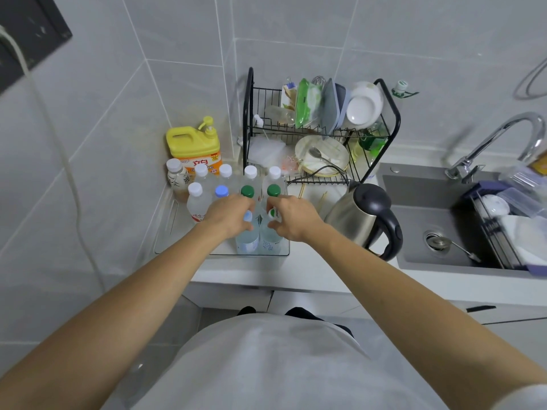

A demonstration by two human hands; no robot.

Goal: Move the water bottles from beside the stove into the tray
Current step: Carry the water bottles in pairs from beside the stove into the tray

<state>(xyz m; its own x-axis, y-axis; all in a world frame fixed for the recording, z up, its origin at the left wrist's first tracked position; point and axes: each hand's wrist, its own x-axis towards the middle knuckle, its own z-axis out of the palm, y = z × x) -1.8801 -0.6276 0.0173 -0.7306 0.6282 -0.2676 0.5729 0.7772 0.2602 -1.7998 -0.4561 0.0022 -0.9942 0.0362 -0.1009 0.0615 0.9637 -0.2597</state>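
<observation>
**Two bottles going into a nearly full tray**

A person stands at a white worktop (299, 270) in a tiled kitchen corner, both arms stretched forward. A clear tray (165, 229) sits on the worktop, left of a steel kettle (364, 220) and in front of a black dish rack (322, 128).

The left hand (229, 214) grips a bottle with a pale blue cap (247, 238), its fingers curled round the neck. The right hand (291, 216) grips a second bottle (270, 239) just beside it, fingers curled round its top. Both bottles stand upright at the tray's near right corner, touching each other; whether they rest on the tray floor I cannot tell.

Behind them stand more capped bottles (225, 182) in rows, white, blue and green caps, seemingly inside the tray. A yellow soap jug (194, 146) stands behind those.

The task looks close to finished. No stove is in view, so whether any bottles are left beside it cannot be told.
</observation>
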